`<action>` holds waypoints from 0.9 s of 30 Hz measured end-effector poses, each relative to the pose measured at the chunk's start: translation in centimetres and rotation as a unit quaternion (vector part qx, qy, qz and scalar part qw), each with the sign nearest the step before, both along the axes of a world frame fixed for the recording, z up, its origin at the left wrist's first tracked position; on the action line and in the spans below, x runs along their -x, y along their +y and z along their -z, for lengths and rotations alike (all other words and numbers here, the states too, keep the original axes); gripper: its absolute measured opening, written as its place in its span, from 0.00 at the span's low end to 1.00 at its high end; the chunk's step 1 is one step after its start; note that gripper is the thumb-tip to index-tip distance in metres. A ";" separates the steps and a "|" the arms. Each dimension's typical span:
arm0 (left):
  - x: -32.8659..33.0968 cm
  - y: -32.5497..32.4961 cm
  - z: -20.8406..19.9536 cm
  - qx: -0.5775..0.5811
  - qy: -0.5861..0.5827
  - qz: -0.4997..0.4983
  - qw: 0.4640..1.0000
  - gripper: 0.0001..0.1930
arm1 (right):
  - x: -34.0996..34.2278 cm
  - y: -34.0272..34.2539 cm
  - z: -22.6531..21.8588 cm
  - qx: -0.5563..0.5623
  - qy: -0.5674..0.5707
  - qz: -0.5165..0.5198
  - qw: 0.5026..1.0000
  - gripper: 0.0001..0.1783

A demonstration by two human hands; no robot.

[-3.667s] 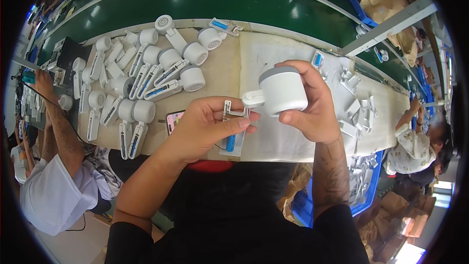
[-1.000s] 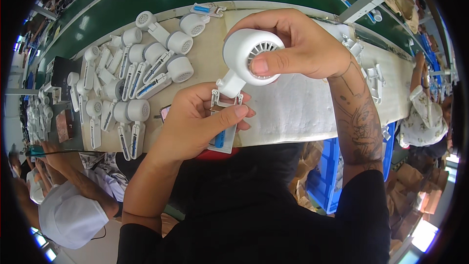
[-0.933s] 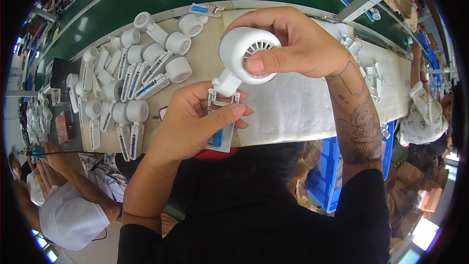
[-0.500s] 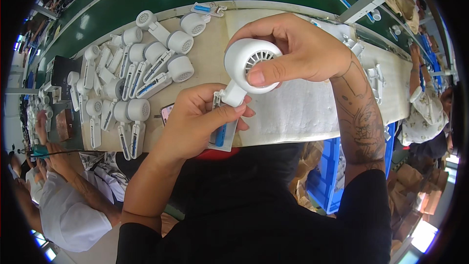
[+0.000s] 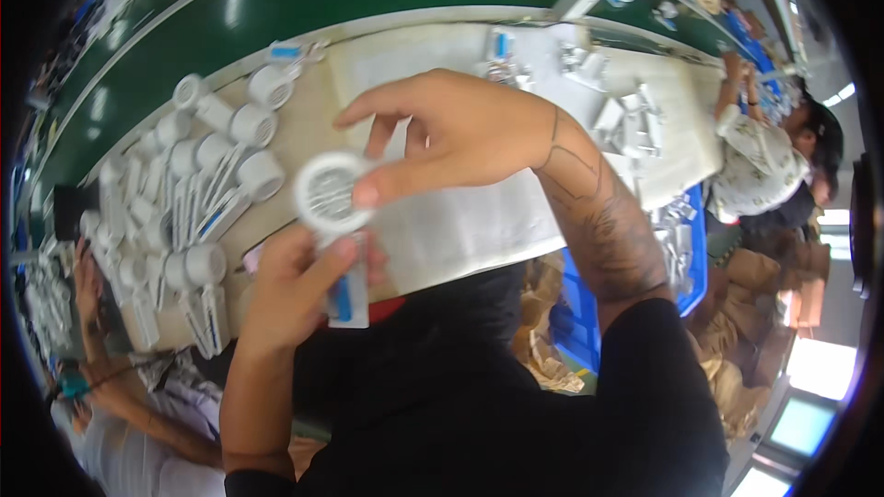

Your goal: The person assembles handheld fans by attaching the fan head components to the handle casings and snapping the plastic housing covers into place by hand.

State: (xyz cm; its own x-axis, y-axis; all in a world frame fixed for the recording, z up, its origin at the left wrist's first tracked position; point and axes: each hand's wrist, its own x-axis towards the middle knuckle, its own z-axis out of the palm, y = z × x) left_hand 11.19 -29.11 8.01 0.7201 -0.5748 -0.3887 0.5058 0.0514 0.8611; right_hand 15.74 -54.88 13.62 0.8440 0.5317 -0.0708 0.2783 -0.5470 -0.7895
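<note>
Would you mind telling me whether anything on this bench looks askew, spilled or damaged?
Nothing stands out. The white handheld fan is held between left hand and right hand, looking intact. The finished fans lie grouped on the table, none visibly broken.

Bright overhead light glares on the green belt (image 5: 276, 0); edges bend, slightly motion-blurred.
</note>
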 end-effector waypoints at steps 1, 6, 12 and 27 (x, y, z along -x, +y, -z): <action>0.1 0.6 0.5 0.000 -0.014 -0.038 0.999 0.15 | 0.5 -2.0 0.4 -0.094 0.042 0.074 0.992 0.30; 0.1 4.7 1.1 -0.070 -0.160 -0.161 0.971 0.18 | 3.9 -16.8 4.4 0.196 -0.172 0.463 0.847 0.09; -1.0 3.3 0.9 -0.061 -0.081 -0.208 0.973 0.18 | 4.9 -15.9 10.9 0.261 -0.099 0.435 0.856 0.20; -2.0 0.7 0.6 0.129 0.002 -0.186 0.974 0.25 | 7.9 2.6 4.7 -0.241 0.051 0.280 0.928 0.09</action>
State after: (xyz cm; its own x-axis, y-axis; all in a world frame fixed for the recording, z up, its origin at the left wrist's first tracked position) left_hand 13.19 -28.41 7.38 0.8962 -0.3531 -0.2685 0.4136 0.4459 0.7938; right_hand 7.83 -52.31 8.94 0.9994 0.0023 -0.0333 -0.0325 -0.1606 -0.9865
